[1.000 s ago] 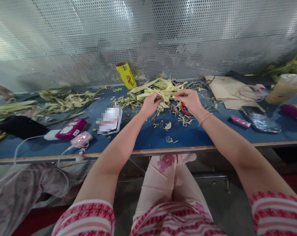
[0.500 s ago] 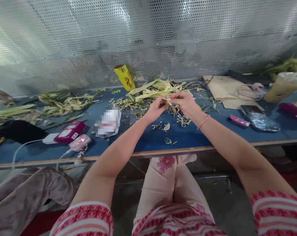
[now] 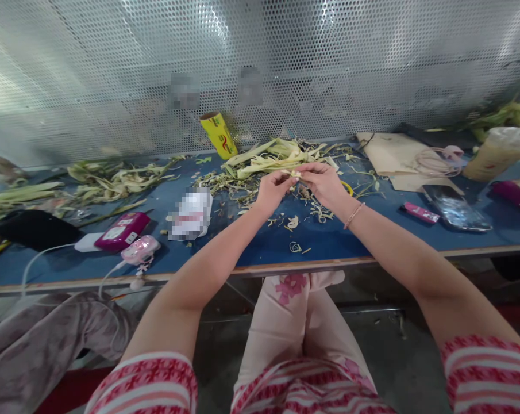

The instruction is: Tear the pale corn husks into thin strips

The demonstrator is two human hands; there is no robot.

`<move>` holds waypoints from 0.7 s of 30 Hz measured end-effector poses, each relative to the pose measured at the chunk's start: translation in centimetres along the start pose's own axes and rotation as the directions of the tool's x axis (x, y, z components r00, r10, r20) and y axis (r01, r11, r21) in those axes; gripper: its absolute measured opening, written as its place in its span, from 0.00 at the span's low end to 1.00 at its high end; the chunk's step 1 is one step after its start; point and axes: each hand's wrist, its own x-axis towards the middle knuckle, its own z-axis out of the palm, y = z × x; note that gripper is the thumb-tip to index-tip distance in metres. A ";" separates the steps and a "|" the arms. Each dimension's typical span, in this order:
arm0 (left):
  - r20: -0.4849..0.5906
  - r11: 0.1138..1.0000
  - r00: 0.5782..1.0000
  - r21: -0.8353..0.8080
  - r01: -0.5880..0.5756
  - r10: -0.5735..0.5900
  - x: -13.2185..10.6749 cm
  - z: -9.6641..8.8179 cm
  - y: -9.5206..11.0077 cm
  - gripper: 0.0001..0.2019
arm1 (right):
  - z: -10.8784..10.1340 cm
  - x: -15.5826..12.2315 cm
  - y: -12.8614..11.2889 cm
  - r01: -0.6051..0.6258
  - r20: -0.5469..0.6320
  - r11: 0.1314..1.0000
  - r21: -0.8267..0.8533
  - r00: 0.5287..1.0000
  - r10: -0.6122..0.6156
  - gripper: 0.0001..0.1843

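Note:
Pinched between both my hands is a small pale strip of what looks like corn husk (image 3: 295, 174), partly hidden by the fingers. My left hand (image 3: 272, 193) grips it from the left with closed fingertips. From the other side, my right hand (image 3: 322, 183) has thumb and forefinger closed on it. A heap of pale green husk leaves (image 3: 281, 155) lies just behind the hands. Thin curled scraps (image 3: 292, 222) are scattered on the blue table below them. Beside my right hand, part of a yellow ring (image 3: 347, 187) shows, its object hidden.
A yellow tube (image 3: 219, 135) leans near the perforated metal panel (image 3: 277, 69). To the left are a white packet (image 3: 191, 215), a purple device (image 3: 122, 231) and more husks (image 3: 117, 179). On the right are a phone (image 3: 453, 208), brown paper (image 3: 382, 155) and a drink cup (image 3: 496, 154).
My hands stay close together in nearly the same spot, the fingers shifting slightly on the strip. More of the yellow ring shows beside my right hand.

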 end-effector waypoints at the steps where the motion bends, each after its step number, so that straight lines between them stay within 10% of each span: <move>1: -0.023 0.999 1.000 -0.039 0.011 -0.012 0.0 0.2 -0.1 0.07 | 0.0 0.0 0.0 0.003 0.000 1.000 0.000 1.000 -0.003 0.06; 10: 0.019 0.928 0.981 -0.320 0.190 -0.195 -0.2 0.7 1.4 0.10 | 0.0 0.0 -0.2 0.044 -0.009 0.993 -0.107 0.999 -0.045 0.08; 21: -0.059 0.983 0.997 -0.180 0.039 -0.050 -0.3 0.9 0.2 0.13 | 0.1 0.1 0.4 0.126 -0.035 0.977 -0.173 0.990 -0.134 0.10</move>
